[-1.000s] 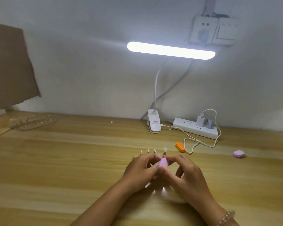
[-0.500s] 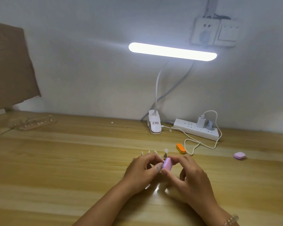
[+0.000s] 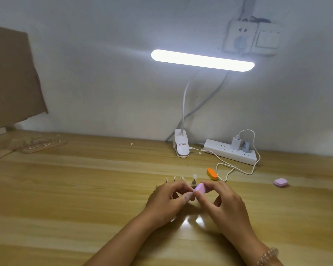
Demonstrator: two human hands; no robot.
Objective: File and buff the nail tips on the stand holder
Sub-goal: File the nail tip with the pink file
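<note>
Desk [image 3: 81, 192]: R hand [image 3: 226, 207] pinches buffer [image 3: 200, 189] (pink).

Just beyond the fingertips of the left hand [image 3: 167, 200] and the right hand [image 3: 225, 204], the way forward is barred by a row of upright pegs [image 3: 174, 178], one topped by a nail tip [image 3: 195, 176]. The gap between the hands is filled by the pink buffer [image 3: 200, 188] pinched in the right hand. Ahead of the right hand, an orange block [image 3: 212, 174] and a looped white cable [image 3: 227, 169] are laid across the path, backed by a power strip [image 3: 231, 151] and a lamp clamp [image 3: 182, 145]. Well to its right, a pink pad [image 3: 280, 182] is met. Left of the left hand, broad bare table [image 3: 65, 189] is offered.
</note>
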